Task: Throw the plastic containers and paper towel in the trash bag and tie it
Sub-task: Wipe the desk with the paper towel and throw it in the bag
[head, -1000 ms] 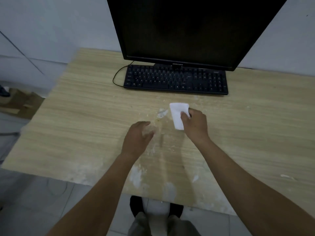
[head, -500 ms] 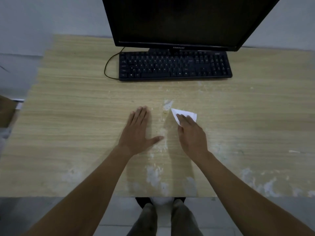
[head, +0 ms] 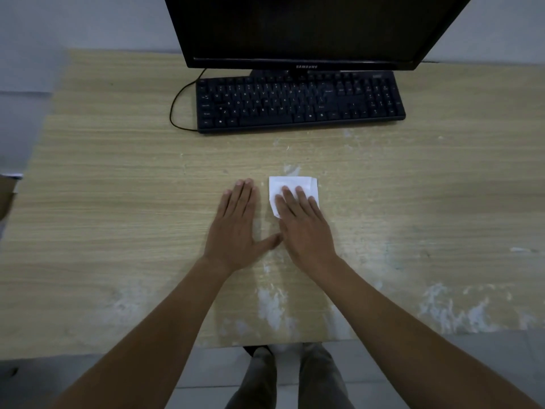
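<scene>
We see a white folded paper towel (head: 298,184) under our flat right hand (head: 303,228) — left hand (head: 236,231) just left, flat, empty.

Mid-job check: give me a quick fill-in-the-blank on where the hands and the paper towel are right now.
1. The right hand lies flat on the ____.
2. The left hand rests flat on the bare ____, palm down.
3. The keyboard sits in front of the ____.
4. Trash bag in view: ____.

Missing words: paper towel; table; monitor; no.
</scene>
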